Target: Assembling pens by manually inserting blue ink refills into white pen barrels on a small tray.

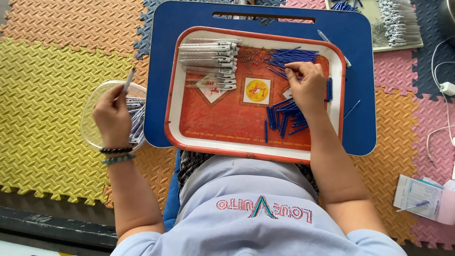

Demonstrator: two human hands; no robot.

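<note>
A slim white plastic pen stands pinched in the left hand over a clear round tub of pens, long axis tilted far-right. The right hand, fingers curled, picks at thin blue rods on the glossy red tray, which lies on a blue worktop.

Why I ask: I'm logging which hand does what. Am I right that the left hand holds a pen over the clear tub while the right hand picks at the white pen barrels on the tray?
Not quite. The head view shows the right hand picking at the blue refills, not the white barrels. The rest stands: the left hand holds a pen over the clear tub, and the refills lie on the tray.
</note>
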